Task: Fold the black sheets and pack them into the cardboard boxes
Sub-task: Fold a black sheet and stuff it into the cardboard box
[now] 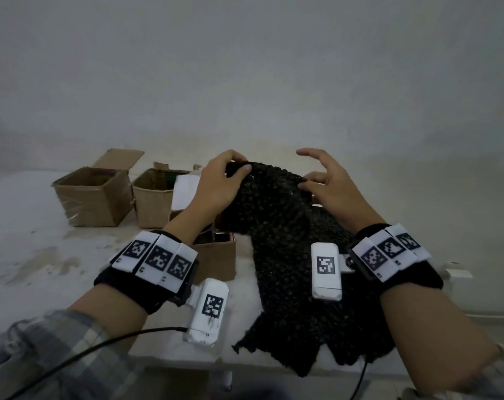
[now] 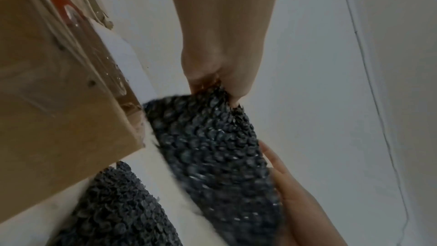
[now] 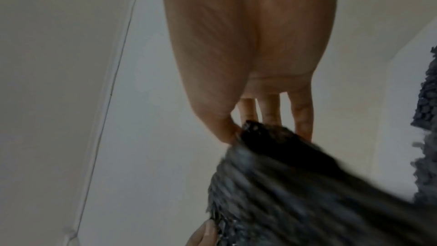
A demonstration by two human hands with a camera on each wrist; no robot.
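Boxes: three cardboard boxes are being shown on the table, running left to right — an open box at far left, a second open box beside it, and a nearer box partly hidden under the left forearm.
Paper: a white sheet is being seen just behind the left hand, at the second box's edge.
Left hand: the far left corner of the black sheet is being pinched by the left hand, thumb on top, fingers curled round the edge.
Sheet: the bubbly black material is being held up at its far edge, above the table, while its near end is being left draped over the table's front edge.
Right hand: the far right edge is being pinched between thumb and a finger of the right hand; the other fingers are being held spread and loose.
Step in hand: by the look of it, a fold is being started; nothing is being packed yet.
Next move: the lifted edge is probably being readied to be laid onto the near end, corners matched, then pressed flat and carried to a box.
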